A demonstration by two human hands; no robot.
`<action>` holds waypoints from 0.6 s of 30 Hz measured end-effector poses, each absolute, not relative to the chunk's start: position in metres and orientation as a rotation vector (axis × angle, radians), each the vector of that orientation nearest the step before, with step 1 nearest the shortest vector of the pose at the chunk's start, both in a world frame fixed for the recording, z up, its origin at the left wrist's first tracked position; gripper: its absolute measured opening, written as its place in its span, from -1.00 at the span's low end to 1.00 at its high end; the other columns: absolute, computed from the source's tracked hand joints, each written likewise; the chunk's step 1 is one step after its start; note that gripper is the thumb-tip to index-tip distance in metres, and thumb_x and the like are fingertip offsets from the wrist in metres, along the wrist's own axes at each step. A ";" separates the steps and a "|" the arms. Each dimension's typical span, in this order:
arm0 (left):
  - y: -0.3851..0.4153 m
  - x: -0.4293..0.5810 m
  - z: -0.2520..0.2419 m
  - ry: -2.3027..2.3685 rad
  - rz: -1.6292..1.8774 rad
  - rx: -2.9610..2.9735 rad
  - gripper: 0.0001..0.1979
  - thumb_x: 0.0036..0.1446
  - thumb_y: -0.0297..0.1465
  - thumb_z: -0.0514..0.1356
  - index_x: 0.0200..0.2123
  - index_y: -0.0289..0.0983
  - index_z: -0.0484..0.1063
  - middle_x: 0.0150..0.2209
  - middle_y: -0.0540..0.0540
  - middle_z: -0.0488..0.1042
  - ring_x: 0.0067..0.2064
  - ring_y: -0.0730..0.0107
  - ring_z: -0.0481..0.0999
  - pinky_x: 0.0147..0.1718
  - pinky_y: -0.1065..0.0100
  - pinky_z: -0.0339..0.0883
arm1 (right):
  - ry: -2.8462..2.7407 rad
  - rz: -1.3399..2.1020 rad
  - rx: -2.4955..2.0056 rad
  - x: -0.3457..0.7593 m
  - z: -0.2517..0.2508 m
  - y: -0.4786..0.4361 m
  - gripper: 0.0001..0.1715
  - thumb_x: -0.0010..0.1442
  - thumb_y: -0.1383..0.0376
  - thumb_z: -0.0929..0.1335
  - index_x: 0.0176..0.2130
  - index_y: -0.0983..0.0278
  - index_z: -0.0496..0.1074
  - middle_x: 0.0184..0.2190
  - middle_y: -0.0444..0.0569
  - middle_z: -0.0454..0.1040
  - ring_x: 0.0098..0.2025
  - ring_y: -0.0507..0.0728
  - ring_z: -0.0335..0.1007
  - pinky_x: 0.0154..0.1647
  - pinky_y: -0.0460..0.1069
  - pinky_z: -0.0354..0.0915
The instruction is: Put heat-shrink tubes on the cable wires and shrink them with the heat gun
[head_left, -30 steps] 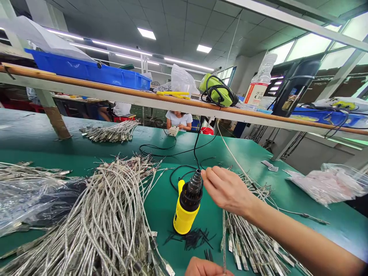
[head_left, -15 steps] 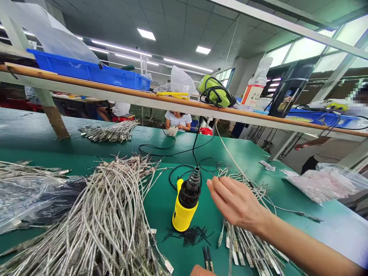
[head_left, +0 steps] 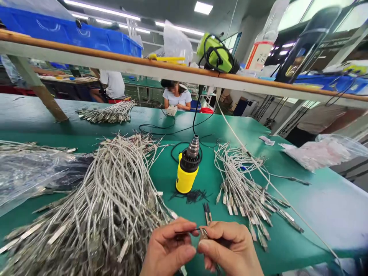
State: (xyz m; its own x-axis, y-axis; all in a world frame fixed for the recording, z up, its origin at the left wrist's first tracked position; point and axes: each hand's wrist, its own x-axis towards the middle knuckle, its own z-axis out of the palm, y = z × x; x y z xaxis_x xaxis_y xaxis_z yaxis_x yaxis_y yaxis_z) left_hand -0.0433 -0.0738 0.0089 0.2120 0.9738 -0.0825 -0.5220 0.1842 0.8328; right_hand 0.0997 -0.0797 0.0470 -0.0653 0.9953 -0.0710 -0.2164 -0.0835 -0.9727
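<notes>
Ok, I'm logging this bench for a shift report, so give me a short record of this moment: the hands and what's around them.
Left hand: pinches a thin black tube
Right hand: holds a small metal cable terminal, beside the tube's end
Nearby: yellow-and-black heat gun, upright; short black tube pieces at its base
Rest: silver braided cable bundles with metal terminals on the green bench; person in a white top across the bench

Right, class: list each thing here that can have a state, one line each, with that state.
left hand: pinching thin black sleeve
right hand: pinching metal terminal
yellow heat gun: upright, nozzle up
black tubing pieces: scattered on green mat
right braided cable bundle: spread loose
</notes>
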 end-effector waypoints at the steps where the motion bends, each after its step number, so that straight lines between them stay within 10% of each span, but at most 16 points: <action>1: -0.078 -0.045 0.011 0.729 1.228 0.761 -0.74 -0.22 -0.28 0.42 -0.35 -0.17 0.62 -0.38 -0.05 0.51 -0.43 0.46 0.36 -0.41 0.44 0.27 | -0.985 1.442 -1.073 0.095 0.043 -0.085 -0.78 -0.13 0.25 0.53 -0.60 0.33 0.50 -0.71 -0.20 0.36 -0.74 -0.09 0.29 -0.74 -0.24 0.22; 18: -0.102 -0.059 0.003 0.802 1.339 0.719 -0.89 -0.17 -0.32 0.40 -0.48 -0.20 0.62 -0.52 -0.02 0.42 -0.53 0.52 0.32 -0.58 0.49 0.17 | -0.838 1.528 -1.132 0.069 0.027 -0.108 -0.73 -0.23 0.25 0.56 -0.66 0.35 0.48 -0.72 -0.14 0.39 -0.78 -0.08 0.28 -0.79 -0.25 0.18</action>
